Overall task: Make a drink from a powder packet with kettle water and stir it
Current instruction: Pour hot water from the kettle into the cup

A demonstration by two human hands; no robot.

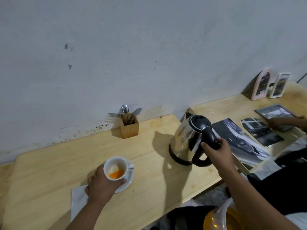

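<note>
Nearest, the left hand (103, 183) is wrapping around a white cup (115, 168), tilting its mouth toward the camera above a saucer (127, 181). Orange powder (116, 174) is lying against the cup's lower inner wall, probably so the person can check it or bring the cup to meet the spout. A white napkin (78, 198) is lying on the counter (49, 163) under the wrist.

Further right, the right hand (216, 151) is closing around the black handle of the steel kettle (187, 140), which seems to be resting on or just above the counter, well apart from the cup; I judge pouring is about to begin.

Beyond, a wooden holder (129, 125) is keeping spoons (125, 109) upright against the wall, handy for stirring. Photo prints (240, 138) are lying to the right.
</note>
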